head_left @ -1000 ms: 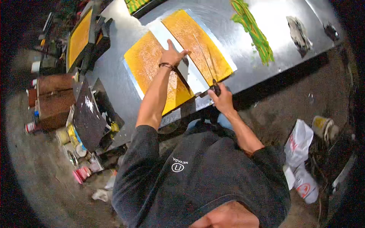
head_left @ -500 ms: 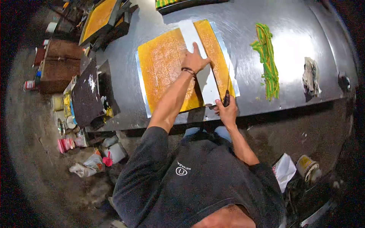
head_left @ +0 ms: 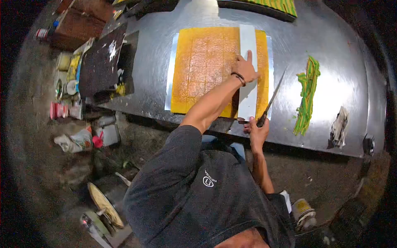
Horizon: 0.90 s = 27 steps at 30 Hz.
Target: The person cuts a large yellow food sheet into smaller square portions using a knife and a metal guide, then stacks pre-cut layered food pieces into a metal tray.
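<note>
A flat orange slab (head_left: 206,58), scored with a grid of lines, lies on a thin pale metal sheet (head_left: 172,66). Along its right side runs a long white straightedge (head_left: 247,101). My left hand (head_left: 246,69) rests on the straightedge's middle with fingers spread, index finger pointing up its length. At the near end, my right hand (head_left: 258,132) is closed around the dark handle of a knife (head_left: 276,95). The thin blade points up and to the right, over the right edge of the sheet. My right thumb and fingers are close by the straightedge's lower end.
Green-and-orange strips (head_left: 307,97) lie in a pile on the metal table (head_left: 149,70), with a crumpled cloth (head_left: 339,127) farther right. A tray of green-and-yellow striped material (head_left: 273,6) is at the back. A dark board (head_left: 97,66) stands at the left edge.
The straightedge has shifted right, leaving a narrower orange band beside it. The knife blade has swung outward, away from the slab. My view has moved, too.
</note>
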Each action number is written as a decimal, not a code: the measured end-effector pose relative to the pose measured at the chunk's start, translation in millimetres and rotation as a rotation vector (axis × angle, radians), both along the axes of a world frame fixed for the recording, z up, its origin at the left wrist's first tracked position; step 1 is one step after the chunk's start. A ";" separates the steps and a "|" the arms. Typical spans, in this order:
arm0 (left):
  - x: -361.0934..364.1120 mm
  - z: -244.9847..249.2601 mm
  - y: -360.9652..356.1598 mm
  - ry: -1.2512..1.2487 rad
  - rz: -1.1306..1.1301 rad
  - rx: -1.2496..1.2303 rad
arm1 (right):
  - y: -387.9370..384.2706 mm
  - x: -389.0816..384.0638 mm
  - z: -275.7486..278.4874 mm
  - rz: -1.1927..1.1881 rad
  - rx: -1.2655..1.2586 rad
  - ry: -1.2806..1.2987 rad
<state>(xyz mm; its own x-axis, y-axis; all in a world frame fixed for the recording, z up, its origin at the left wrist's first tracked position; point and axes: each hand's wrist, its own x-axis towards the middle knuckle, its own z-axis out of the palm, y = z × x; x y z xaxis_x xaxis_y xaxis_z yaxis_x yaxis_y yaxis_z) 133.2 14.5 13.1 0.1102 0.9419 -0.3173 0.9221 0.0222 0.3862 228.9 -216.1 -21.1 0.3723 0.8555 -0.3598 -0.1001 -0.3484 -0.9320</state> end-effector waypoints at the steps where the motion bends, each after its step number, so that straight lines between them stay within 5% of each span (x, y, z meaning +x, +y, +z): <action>1: 0.1 -1.8 -0.8 -0.012 0.024 0.001 | -0.4 -0.5 0.7 0.024 0.001 -0.012; 27: -9.2 -10.3 2.8 -0.113 0.005 -0.001 | 3.0 -9.8 4.7 -0.003 -0.067 0.015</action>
<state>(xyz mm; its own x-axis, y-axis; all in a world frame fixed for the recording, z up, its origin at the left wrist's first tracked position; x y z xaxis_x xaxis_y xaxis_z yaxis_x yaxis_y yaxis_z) 124.0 17.2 2.8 0.1406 0.9424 -0.3036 0.8725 0.0270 0.4879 219.1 -213.1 -16.5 0.3693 0.8283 -0.4214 -0.1147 -0.4094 -0.9051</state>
